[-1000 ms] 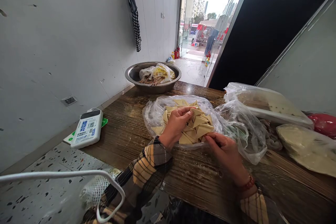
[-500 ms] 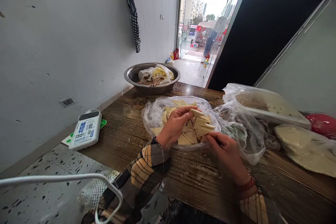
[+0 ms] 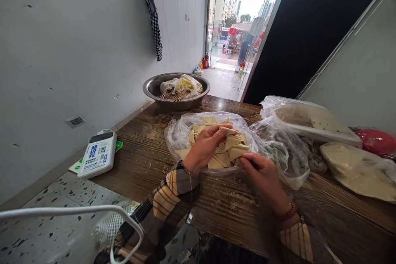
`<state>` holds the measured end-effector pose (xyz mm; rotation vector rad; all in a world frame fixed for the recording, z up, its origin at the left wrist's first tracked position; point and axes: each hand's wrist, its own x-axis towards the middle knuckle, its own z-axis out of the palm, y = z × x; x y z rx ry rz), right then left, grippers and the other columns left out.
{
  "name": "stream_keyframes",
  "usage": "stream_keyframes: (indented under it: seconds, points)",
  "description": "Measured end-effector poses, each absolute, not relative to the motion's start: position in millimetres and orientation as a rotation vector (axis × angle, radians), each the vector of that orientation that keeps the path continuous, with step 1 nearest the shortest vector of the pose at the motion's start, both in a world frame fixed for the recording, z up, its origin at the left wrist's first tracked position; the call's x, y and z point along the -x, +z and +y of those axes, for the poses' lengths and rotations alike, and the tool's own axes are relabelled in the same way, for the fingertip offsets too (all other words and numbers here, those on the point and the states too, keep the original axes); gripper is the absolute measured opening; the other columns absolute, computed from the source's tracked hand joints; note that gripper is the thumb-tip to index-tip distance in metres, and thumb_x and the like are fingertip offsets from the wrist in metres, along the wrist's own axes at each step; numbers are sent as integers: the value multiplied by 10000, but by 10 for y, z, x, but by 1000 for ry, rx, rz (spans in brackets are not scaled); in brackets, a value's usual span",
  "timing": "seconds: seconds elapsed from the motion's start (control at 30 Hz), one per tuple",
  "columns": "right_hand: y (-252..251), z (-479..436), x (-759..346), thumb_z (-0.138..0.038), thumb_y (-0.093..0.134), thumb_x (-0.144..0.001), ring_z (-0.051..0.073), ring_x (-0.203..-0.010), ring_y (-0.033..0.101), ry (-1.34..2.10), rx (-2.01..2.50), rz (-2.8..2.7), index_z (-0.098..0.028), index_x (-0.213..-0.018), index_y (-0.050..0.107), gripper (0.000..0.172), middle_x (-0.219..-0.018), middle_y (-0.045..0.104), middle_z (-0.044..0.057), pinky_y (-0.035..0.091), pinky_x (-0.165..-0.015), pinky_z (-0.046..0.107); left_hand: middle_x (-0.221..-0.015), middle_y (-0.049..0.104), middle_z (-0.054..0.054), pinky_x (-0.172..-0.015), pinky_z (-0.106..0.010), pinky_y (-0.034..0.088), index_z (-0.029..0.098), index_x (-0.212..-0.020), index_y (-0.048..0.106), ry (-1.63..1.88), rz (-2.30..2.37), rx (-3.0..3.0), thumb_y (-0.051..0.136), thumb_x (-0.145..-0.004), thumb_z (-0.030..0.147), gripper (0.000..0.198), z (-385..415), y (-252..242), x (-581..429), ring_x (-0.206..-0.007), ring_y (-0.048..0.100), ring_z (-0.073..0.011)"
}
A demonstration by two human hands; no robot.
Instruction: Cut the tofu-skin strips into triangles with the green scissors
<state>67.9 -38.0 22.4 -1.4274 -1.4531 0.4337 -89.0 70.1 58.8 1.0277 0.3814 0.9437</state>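
Pale folded triangular pieces (image 3: 219,161) lie heaped on a clear plastic bag (image 3: 176,134) on the dark wooden table (image 3: 139,148). Over the heap, my left hand (image 3: 206,144) pinches one pale piece (image 3: 228,131) between thumb and fingers. My right hand (image 3: 261,173), with a red bead bracelet at the wrist, is at the right edge of the heap. Its thumb and forefinger are pressed together by the lower corner of a pale piece; a thin stick may be between them, but it is too small to make out.
A metal basin (image 3: 176,103) holding bagged skewers stands at the back. At the right are crumpled plastic bags (image 3: 284,152), a covered white tray (image 3: 315,119), a bag of pale sheets (image 3: 359,169) and thin sticks (image 3: 346,198). A white device (image 3: 98,154) rests at the left edge.
The whole view has shifted slightly, so everything sits a little further left. Both hands keep nearly the same pose; the piece at my left hand is tilted slightly differently.
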Motion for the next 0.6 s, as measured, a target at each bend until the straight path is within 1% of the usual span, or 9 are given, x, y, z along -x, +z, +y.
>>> stream_keyframes:
  seconds: [0.07, 0.13, 0.23, 0.33, 0.4, 0.47, 0.5, 0.53, 0.6]
  points:
    - [232, -379, -663, -337, 620, -876, 150, -576, 608, 518, 1435, -1428, -179, -862, 744, 202, -735, 717, 28, 506, -580, 278, -914, 756, -113, -806, -303, 500, 121, -965, 710, 937, 411, -991, 752, -750, 382, 341, 702, 579, 868, -860, 687, -202]
    - [238, -380, -649, -347, 621, -872, 126, -514, 571, 594, 1433, -1409, -169, -887, 748, 219, -739, 714, 28, 482, -525, 260, -879, 758, -109, -751, -282, 508, 117, -944, 707, 949, 432, -954, 765, -734, 377, 340, 707, 566, 850, -808, 691, -192]
    - [233, -382, -631, -360, 625, -862, 115, -482, 547, 685, 1437, -1385, -158, -913, 751, 244, -717, 706, 27, 463, -489, 249, -842, 756, -102, -693, -259, 509, 115, -922, 704, 969, 458, -910, 777, -715, 384, 348, 713, 545, 835, -748, 688, -174]
    - [213, -380, -612, -381, 624, -856, 125, -460, 536, 719, 1463, -1360, -156, -894, 750, 261, -634, 677, 13, 450, -459, 251, -840, 754, -103, -659, -258, 511, 119, -916, 698, 959, 490, -880, 791, -689, 404, 376, 711, 525, 825, -731, 688, -176]
    - [195, -376, -596, -368, 621, -859, 155, -536, 599, 642, 1477, -1372, -167, -874, 751, 240, -675, 707, 27, 486, -516, 271, -828, 751, -99, -627, -255, 507, 124, -916, 699, 958, 516, -866, 803, -664, 415, 399, 705, 514, 814, -714, 685, -179]
    - [176, -373, -579, -335, 617, -866, 195, -698, 673, 517, 1466, -1413, -180, -860, 752, 206, -797, 756, 51, 530, -652, 307, -792, 745, -88, -587, -239, 491, 124, -906, 709, 974, 542, -871, 805, -650, 426, 407, 699, 502, 799, -671, 671, -166]
    - [167, -371, -571, -320, 613, -870, 208, -772, 689, 463, 1455, -1434, -184, -855, 750, 194, -854, 768, 58, 536, -718, 324, -773, 740, -81, -572, -232, 483, 124, -896, 716, 984, 551, -878, 803, -649, 432, 404, 697, 497, 791, -648, 660, -156]
    - [158, -369, -563, -310, 610, -874, 216, -818, 696, 425, 1444, -1450, -187, -851, 749, 187, -888, 774, 61, 535, -761, 336, -761, 736, -76, -566, -228, 478, 123, -889, 723, 992, 554, -886, 799, -652, 437, 401, 695, 491, 784, -633, 651, -147]
    - [146, -367, -553, -306, 605, -879, 217, -822, 702, 386, 1438, -1461, -187, -846, 746, 187, -887, 778, 62, 536, -777, 342, -760, 733, -70, -570, -223, 473, 125, -886, 732, 1003, 551, -901, 791, -663, 441, 391, 693, 481, 773, -630, 641, -137]
